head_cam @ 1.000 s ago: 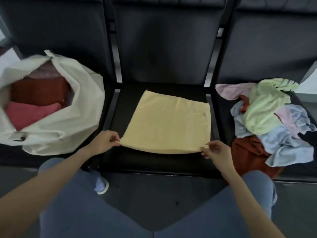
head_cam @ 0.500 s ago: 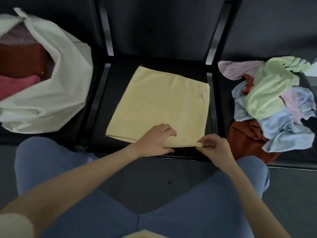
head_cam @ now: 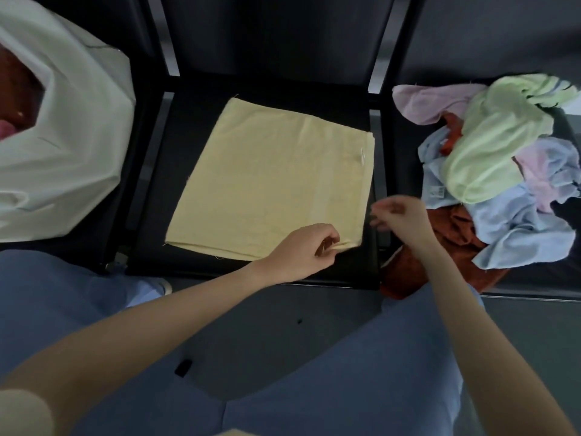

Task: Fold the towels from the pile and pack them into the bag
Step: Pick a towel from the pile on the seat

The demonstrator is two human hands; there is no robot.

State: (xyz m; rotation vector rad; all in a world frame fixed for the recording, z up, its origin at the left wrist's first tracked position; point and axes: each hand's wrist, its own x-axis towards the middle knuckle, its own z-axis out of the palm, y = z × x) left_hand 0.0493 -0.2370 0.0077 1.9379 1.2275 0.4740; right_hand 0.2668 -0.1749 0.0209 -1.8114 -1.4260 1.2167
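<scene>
A yellow towel (head_cam: pixel 270 180), folded flat, lies on the middle black seat (head_cam: pixel 314 269). My left hand (head_cam: pixel 301 251) pinches its near right corner. My right hand (head_cam: pixel 401 215) hovers just off the towel's right edge, blurred, fingers loosely curled and holding nothing. The pile of loose towels (head_cam: pixel 500 171), green, pink, light blue and rust, sits on the right seat. The white bag (head_cam: pixel 69 146) stands open on the left seat, with dark red and pink folded towels inside at its left.
Dark seat backs (head_cam: pixel 276 36) rise behind all three seats. Metal gaps separate the seats. My knees in blue trousers (head_cam: pixel 330 388) fill the foreground over a grey floor, with a small black object (head_cam: pixel 183 368) on it.
My left hand slid from the towel's near left corner to its near right corner and pinched it. My right hand let go of that corner and lifted away to the right.
</scene>
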